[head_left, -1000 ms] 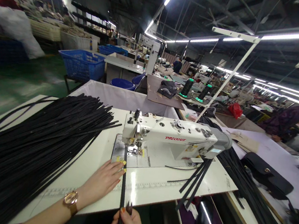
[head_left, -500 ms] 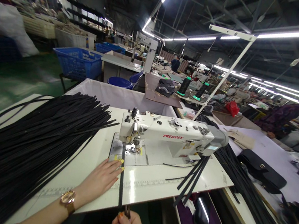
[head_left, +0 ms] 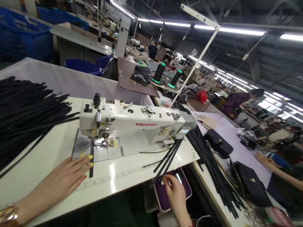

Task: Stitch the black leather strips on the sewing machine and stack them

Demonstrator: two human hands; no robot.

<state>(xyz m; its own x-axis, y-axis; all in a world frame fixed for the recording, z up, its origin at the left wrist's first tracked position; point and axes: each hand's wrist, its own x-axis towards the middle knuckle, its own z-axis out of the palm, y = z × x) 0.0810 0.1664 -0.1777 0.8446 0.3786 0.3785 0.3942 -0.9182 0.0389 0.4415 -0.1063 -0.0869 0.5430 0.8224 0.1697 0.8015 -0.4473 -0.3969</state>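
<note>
My left hand (head_left: 68, 173) lies flat on the white sewing table, fingers stretched out. Its fingertips touch a narrow black strip (head_left: 91, 171) that runs under the presser foot of the sewing machine (head_left: 135, 126). The strip's near end lies on the table, just past my fingers. At the table's front right edge, my right hand (head_left: 175, 192) has its fingers curled together beside several hanging black strips (head_left: 168, 159). What those fingers hold, if anything, I cannot make out.
A large pile of black strips (head_left: 7, 115) covers the table's left side. More strips (head_left: 216, 175) and black bags (head_left: 251, 182) lie on the side table at right. A purple-lined container (head_left: 163, 198) sits below the edge. Another person's arm (head_left: 294, 178) reaches in at right.
My right hand has gone from the strip's near end at the front edge to the hanging strips at right. Less of the strip shows before the machine. The view has swung right.
</note>
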